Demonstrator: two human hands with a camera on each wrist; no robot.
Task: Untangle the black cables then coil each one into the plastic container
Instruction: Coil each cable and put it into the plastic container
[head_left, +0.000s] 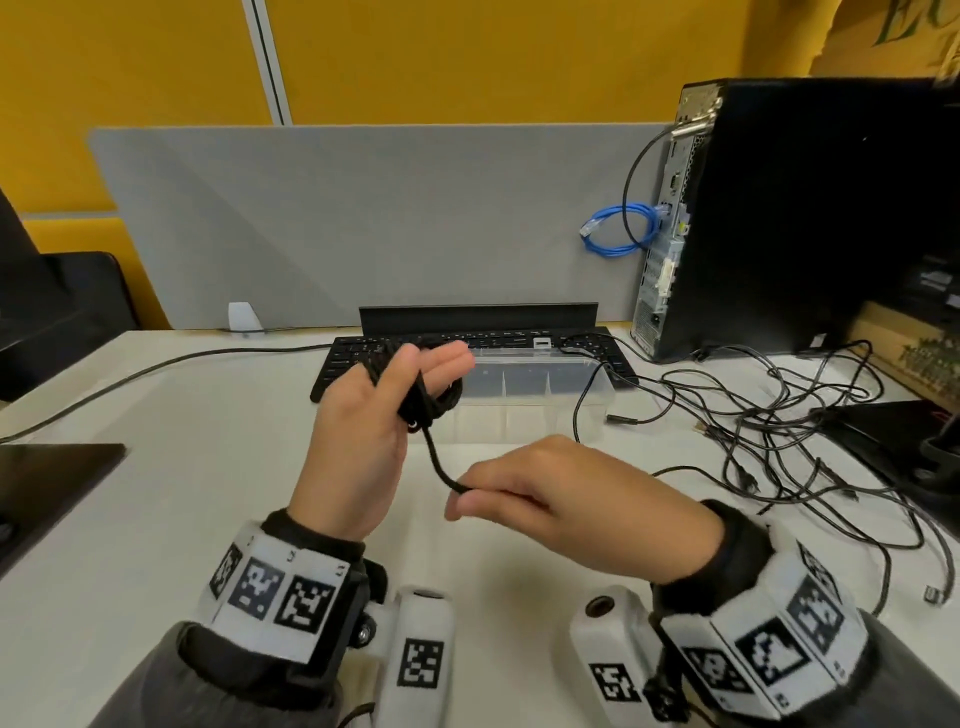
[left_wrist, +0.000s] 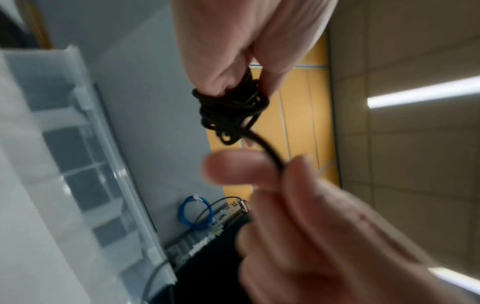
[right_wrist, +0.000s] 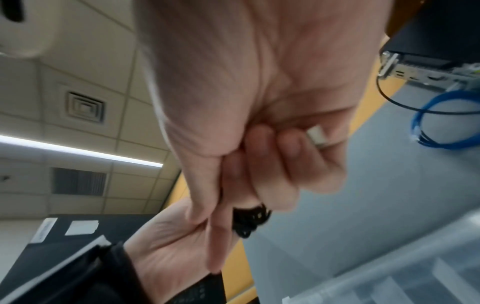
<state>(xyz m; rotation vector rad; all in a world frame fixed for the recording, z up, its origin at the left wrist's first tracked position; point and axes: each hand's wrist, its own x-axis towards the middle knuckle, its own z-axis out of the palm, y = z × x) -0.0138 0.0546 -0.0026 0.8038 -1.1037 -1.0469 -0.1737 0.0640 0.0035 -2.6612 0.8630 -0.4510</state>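
Left hand, at frame centre, holds our coil wound round its fingers while right hand pinches the cable's tail; next we wind that in and drop it into the container just behind on the bench.

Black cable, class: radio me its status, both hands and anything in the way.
Left hand holds coil wound round its fingers. Right hand pinches the free end. Plastic container behind, open. Tangled cables wait at right.

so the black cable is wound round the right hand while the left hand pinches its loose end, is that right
No, the hands are swapped. In the head view the black cable is wound round the left hand, while the right hand pinches its loose end.
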